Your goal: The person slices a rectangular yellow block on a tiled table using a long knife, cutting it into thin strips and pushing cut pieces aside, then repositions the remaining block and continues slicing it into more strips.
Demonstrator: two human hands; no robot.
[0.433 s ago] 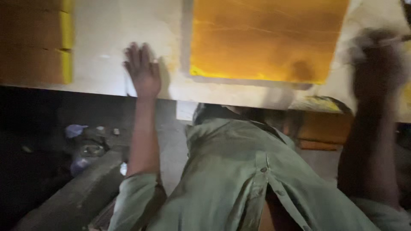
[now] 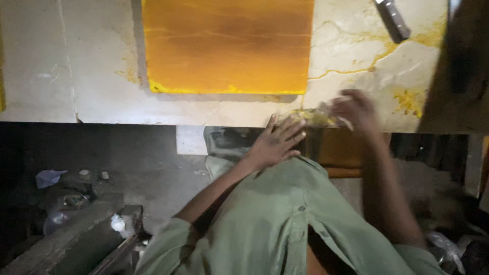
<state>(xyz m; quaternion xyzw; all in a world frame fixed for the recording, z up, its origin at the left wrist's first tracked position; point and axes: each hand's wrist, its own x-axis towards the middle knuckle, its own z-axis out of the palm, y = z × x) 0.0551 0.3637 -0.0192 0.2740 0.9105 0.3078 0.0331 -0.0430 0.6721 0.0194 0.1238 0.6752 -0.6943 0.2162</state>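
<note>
The left hand (image 2: pixel 275 142) has moved off the marble table (image 2: pixel 91 66), open and flat, at the edge. The right hand (image 2: pixel 354 109) is blurry at 3 o'clock of it; I cannot tell its grip. The orange slab (image 2: pixel 226 46) has stayed at 12 o'clock.

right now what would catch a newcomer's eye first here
The big orange slab lying on the pale marble table, top centre. Below it, at the table's front edge, the left hand and the blurred right hand meet around a small yellowish lump. A dark tool lies top right.

Left hand (image 2: pixel 275 142) is lying flat, fingers spread, at the near edge of the marble slab (image 2: pixel 76 76). Blurry right hand (image 2: pixel 356 109) is touching yellowish scraps (image 2: pixel 313 118) just beside it; orange block (image 2: pixel 226 46) is sitting farther back.
</note>
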